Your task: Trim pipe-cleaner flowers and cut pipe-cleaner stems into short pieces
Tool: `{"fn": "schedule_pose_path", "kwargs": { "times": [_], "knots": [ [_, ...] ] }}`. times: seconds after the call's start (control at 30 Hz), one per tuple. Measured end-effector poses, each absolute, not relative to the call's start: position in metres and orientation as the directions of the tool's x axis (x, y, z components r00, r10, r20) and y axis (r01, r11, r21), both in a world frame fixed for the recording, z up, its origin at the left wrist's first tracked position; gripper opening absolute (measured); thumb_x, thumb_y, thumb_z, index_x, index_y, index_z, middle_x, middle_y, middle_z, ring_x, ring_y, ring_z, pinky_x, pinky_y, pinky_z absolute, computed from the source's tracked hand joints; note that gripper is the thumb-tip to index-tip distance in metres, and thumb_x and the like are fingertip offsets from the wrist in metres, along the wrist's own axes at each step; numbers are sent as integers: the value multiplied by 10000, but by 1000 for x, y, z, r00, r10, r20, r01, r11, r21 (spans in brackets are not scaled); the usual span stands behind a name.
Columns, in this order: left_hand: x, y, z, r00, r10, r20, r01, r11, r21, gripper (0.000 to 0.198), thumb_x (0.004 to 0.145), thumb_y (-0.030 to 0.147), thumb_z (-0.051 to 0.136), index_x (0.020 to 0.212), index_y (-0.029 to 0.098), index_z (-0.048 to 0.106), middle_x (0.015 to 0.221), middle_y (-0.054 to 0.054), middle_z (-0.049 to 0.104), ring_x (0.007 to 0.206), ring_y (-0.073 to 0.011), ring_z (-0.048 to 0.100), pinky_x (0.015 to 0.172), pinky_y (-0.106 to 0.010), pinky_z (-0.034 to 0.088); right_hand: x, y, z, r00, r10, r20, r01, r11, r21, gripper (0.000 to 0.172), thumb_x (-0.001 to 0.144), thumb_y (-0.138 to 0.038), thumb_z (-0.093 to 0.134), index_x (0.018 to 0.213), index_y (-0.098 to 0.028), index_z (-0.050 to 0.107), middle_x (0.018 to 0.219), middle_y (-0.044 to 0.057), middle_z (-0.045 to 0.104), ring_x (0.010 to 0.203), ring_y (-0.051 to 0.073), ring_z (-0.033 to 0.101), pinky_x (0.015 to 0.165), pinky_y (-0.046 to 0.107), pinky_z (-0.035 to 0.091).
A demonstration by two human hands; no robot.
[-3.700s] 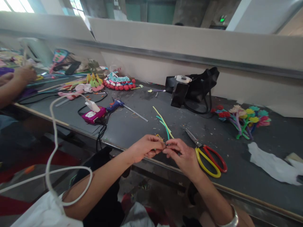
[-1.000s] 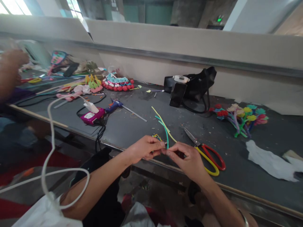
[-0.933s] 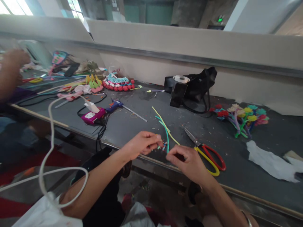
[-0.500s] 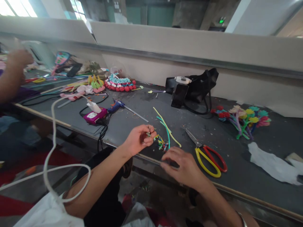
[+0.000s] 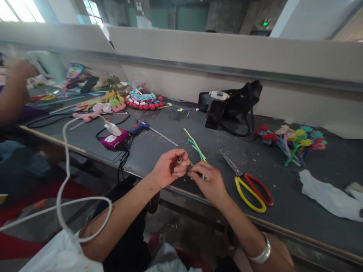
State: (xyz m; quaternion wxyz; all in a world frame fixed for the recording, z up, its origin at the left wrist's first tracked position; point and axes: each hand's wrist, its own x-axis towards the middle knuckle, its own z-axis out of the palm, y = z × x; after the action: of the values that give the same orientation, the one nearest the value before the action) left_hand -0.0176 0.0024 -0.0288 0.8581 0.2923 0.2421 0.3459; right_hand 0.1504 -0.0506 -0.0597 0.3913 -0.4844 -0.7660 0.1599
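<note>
My left hand [image 5: 171, 168] is curled near the table's front edge, its fingers closed on a short pale-green piece of pipe cleaner that barely shows. Close beside it, my right hand [image 5: 209, 180] pinches thumb and fingers together over the small pile of cut colourful bits [image 5: 191, 165], which the hands mostly cover; what is in the pinch cannot be made out. A yellow pipe cleaner [image 5: 191, 138] and green pipe cleaners [image 5: 195, 145] run back from under my right hand. To the right lie scissors [image 5: 238, 173] with one red and one yellow handle, blades slightly apart.
A blue glue gun [image 5: 138, 128] with a clear stick and a magenta power socket [image 5: 113, 139] lie left. Pipe-cleaner flowers [image 5: 295, 141] and white paper [image 5: 329, 194] are at right. A phone [image 5: 214, 114] leans on a black bag [image 5: 244, 102]. Another person's arm [image 5: 15, 87] is far left.
My right hand has moved left and up to the pile beside my left hand, and its fingers have closed to a pinch. My left hand stays nearly in place.
</note>
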Motion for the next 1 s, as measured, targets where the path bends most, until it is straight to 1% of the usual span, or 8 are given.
{"fn": "schedule_pose_path", "kwargs": {
  "times": [0.1, 0.2, 0.37, 0.47, 0.6, 0.67, 0.77, 1.0],
  "knots": [
    [-29, 13, -27, 527, 821, -219, -506, 511, 695, 170, 813, 268, 539, 698, 147, 509, 565, 50, 413, 380, -24, 263, 362, -162, 182, 162, -54, -46, -206, 878, 433, 528, 472, -706, 183, 925, -258, 581, 777, -208, 675, 739, -6, 627, 720, 131, 593, 682, 238, 445],
    [-39, 20, -27, 394, 894, -215, -434, 387, 813, 214, 794, 308, 595, 677, 155, 500, 527, 79, 359, 371, -18, 212, 365, -167, 147, 177, -62, -33, -447, 836, 317, 410, 507, -758, 300, 959, -310, 523, 715, -201, 658, 718, -7, 624, 706, 123, 593, 674, 240, 446],
    [-35, 18, -37, 292, 946, -143, 102, 118, 988, 255, 728, 392, 695, 773, 146, 640, 501, 88, 372, 407, -38, 255, 409, -187, 153, 185, -77, -27, -744, 645, 177, 392, 636, -665, 310, 879, -445, 632, 669, -221, 681, 700, -15, 654, 717, 132, 591, 765, 286, 450],
    [-27, 18, -48, 308, 950, -52, 424, -89, 901, 224, 707, 363, 705, 757, 145, 698, 588, 30, 536, 526, -81, 422, 498, -203, 272, 181, -84, -32, -757, 630, 171, 425, 675, -604, 295, 764, -483, 746, 624, -234, 676, 776, -18, 682, 769, 143, 594, 775, 294, 445],
    [-19, 19, -55, 322, 946, -37, 654, -194, 732, 245, 690, 410, 719, 721, 167, 717, 574, 15, 564, 544, -115, 460, 522, -231, 260, 173, -93, -37, -785, 607, 125, 465, 710, -529, 242, 776, -301, 744, 576, -223, 633, 741, -40, 685, 760, 141, 590, 763, 299, 423],
    [-17, 18, -56, 315, 949, -25, 685, -209, 698, 203, 673, 378, 732, 691, 177, 713, 548, 17, 552, 526, -117, 449, 515, -235, 236, 172, -97, -35, -781, 618, 91, 504, 709, -492, 62, 751, -230, 737, 715, -253, 692, 780, -40, 699, 796, 162, 605, 803, 329, 419],
    [-15, 18, -57, 307, 952, -9, 678, -212, 704, 78, 668, 260, 706, 641, 187, 698, 524, 17, 549, 518, -115, 442, 514, -235, 229, 174, -98, -32, -733, 675, 82, 554, 663, -503, 288, 745, -252, 728, 1029, -283, 691, 856, -20, 707, 833, 186, 626, 820, 339, 438],
    [-18, 23, -57, 314, 949, -30, 616, -180, 767, 60, 654, 217, 656, 650, 164, 686, 563, 18, 573, 536, -99, 452, 514, -215, 293, 186, -80, -51, -313, 871, 377, 639, 487, -595, 191, 916, -213, 542, 1068, -238, 655, 899, 24, 681, 801, 161, 629, 746, 279, 485]
  ]
}}
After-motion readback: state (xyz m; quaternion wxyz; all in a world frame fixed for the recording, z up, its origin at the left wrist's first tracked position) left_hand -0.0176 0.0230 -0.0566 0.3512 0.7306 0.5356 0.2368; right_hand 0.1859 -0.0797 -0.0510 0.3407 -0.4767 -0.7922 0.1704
